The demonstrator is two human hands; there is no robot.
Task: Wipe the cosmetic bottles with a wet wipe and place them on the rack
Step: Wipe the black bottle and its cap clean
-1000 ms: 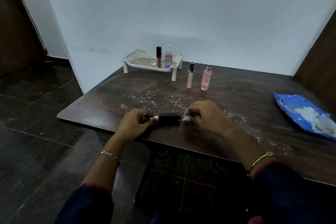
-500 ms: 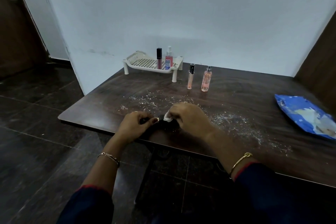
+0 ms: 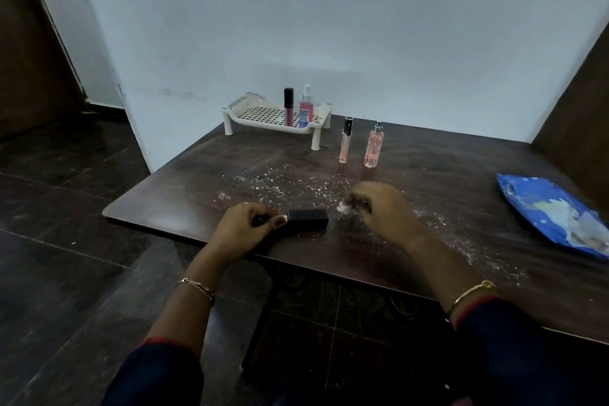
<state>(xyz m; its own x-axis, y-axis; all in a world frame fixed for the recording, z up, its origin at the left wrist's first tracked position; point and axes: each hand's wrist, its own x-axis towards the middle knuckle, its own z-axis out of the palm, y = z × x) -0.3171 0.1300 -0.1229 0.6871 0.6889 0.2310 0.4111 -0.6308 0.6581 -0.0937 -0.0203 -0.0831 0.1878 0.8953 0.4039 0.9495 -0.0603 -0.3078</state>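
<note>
Tube (image 3: pixel 307 218) — black, stiff, light, likely slick — lies low centre on the surface (image 3: pixel 428 250), our left hand (image 3: pixel 242 227) pinching its gold end. Right hand (image 3: pixel 379 208), just right, closed on the wipe (image 3: pixel 344 207). We'd keep the end grip — body free.

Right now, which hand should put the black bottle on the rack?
Probably the left hand: it already grips the black bottle. The right hand is busy pinching the wet wipe, apart from the bottle. The rack stands ahead.
</note>
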